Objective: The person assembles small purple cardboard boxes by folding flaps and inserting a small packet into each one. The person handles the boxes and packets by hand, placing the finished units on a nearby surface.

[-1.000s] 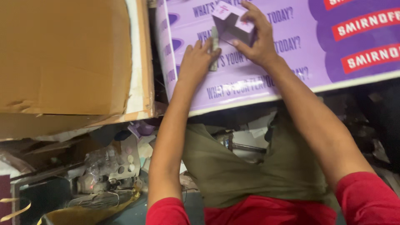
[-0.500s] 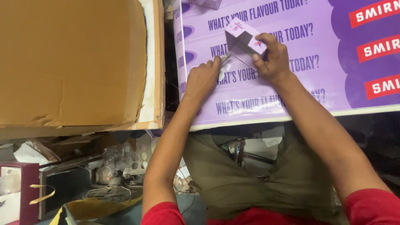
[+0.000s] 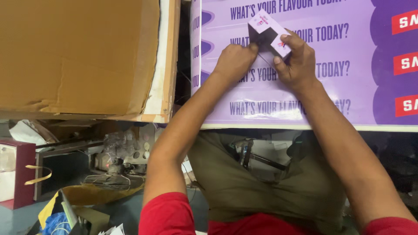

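Right hand is wrapped around a small lilac carton upper center, left hand curled, fingertips touching its dark open side, over the purple printed surface.

Both forearms stretched forward, red sleeves at the elbows. Left hand curled into a loose fist; right hand in a pinching grip, thumb forward.

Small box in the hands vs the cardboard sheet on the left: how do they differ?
The small box is pale purple with printed marks; the cardboard sheet is plain brown. The box is folded into a three-dimensional shape, while the sheet lies flat. The box is far smaller, held between the left hand and right hand over the purple board; nothing touches the sheet. Both look like card.
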